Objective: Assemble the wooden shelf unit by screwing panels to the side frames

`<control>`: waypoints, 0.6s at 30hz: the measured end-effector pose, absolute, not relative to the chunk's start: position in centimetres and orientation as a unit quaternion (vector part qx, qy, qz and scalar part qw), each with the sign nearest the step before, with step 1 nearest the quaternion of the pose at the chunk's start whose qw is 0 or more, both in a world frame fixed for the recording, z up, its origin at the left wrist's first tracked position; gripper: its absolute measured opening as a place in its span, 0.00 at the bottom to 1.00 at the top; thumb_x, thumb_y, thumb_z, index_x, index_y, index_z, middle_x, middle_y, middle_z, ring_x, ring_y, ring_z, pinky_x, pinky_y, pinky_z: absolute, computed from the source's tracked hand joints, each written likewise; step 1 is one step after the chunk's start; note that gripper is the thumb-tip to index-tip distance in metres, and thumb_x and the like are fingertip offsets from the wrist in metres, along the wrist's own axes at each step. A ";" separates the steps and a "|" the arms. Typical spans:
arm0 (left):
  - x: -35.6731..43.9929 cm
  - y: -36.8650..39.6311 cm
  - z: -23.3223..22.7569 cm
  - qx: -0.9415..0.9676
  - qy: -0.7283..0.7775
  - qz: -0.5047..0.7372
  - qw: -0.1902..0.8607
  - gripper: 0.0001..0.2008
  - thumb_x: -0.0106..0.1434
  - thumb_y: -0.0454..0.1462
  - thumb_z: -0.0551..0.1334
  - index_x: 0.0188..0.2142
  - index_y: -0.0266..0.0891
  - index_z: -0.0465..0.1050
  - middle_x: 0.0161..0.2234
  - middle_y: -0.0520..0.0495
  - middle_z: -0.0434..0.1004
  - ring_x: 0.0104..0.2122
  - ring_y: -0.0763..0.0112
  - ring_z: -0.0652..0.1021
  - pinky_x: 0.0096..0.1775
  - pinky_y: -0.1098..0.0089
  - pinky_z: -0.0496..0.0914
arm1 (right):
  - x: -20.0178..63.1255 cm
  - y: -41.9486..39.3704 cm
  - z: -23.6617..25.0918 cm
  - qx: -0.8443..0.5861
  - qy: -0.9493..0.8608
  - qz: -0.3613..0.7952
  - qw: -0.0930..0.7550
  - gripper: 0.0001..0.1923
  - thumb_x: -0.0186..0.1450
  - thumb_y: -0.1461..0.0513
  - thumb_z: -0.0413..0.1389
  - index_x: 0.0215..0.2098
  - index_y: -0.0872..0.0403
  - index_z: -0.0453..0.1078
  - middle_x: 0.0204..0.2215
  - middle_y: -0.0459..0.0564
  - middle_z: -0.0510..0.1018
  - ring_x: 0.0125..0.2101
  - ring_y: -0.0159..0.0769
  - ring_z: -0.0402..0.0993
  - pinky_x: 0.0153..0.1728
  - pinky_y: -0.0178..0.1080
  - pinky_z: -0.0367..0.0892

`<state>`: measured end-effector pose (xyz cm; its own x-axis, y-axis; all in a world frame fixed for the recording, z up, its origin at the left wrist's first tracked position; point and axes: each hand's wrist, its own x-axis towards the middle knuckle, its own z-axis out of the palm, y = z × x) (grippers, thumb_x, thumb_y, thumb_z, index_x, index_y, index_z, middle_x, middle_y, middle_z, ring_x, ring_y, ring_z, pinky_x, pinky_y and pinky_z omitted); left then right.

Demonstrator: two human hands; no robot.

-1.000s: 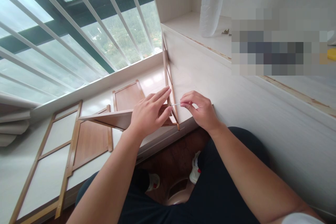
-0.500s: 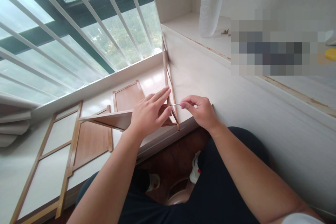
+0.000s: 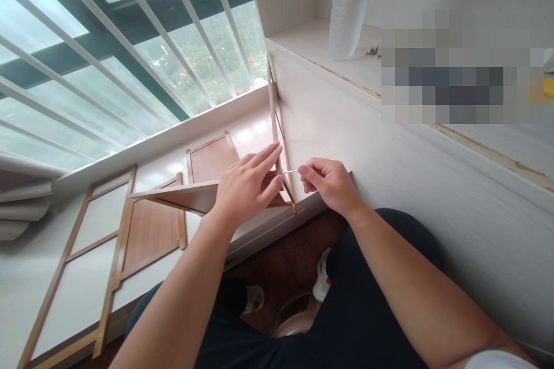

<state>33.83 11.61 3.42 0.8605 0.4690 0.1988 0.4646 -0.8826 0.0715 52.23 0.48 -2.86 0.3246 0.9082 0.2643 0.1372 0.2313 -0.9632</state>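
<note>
Touching panel (image 3: 199, 197), left hand (image 3: 246, 185) lies outstretched (right hand (image 3: 329, 183) pinches rod (image 3: 290, 171)).

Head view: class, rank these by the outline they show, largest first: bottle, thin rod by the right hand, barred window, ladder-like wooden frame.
1. Barred window
2. Ladder-like wooden frame
3. Bottle
4. Thin rod
Window and bottle are cropped by the top edge.

Daylight | barred window (image 3: 116, 55) left | gathered curtain (image 3: 21, 204) | pale shelf (image 3: 309, 40) right | reddish-brown floor (image 3: 298, 239)
</note>
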 end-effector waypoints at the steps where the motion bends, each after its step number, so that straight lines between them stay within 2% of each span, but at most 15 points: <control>1: 33.8 11.6 3.4 0.964 0.243 0.105 0.011 0.31 0.74 0.51 0.50 0.73 0.48 0.58 0.72 0.53 0.61 0.62 0.54 0.73 0.56 0.58 0.73 | 52.3 0.5 -2.9 -0.536 -0.488 0.306 0.618 0.25 0.71 0.44 0.58 0.26 0.53 0.71 0.19 0.44 0.74 0.21 0.31 0.68 0.29 0.36 0.65; 7: 33.9 11.5 3.5 0.964 0.246 0.101 0.013 0.31 0.74 0.51 0.49 0.73 0.49 0.58 0.72 0.52 0.61 0.62 0.54 0.73 0.56 0.58 0.73 | 53.3 0.6 -3.5 -0.537 -0.479 0.241 0.651 0.21 0.72 0.46 0.58 0.29 0.52 0.71 0.23 0.45 0.75 0.23 0.32 0.68 0.27 0.36 0.65; 12: 33.8 11.5 3.5 0.964 0.245 0.101 0.017 0.31 0.74 0.51 0.49 0.73 0.49 0.58 0.71 0.52 0.61 0.62 0.53 0.73 0.57 0.57 0.72 | 53.9 0.6 -3.7 -0.556 -0.553 0.160 0.599 0.16 0.72 0.49 0.58 0.35 0.52 0.74 0.29 0.47 0.78 0.31 0.36 0.73 0.32 0.38 0.68; 18: 33.8 11.6 3.5 0.964 0.245 0.103 0.016 0.30 0.74 0.51 0.50 0.73 0.49 0.58 0.72 0.52 0.60 0.62 0.54 0.73 0.57 0.58 0.72 | 53.8 0.8 -3.6 -0.518 -0.650 0.095 0.547 0.11 0.75 0.55 0.56 0.37 0.51 0.73 0.33 0.49 0.78 0.33 0.37 0.72 0.36 0.40 0.68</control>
<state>33.84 11.56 3.51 0.8583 0.4765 0.1904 0.4699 -0.8790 0.0817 53.83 0.75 -3.57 0.1356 0.7782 0.6131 0.5694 0.4452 -0.6911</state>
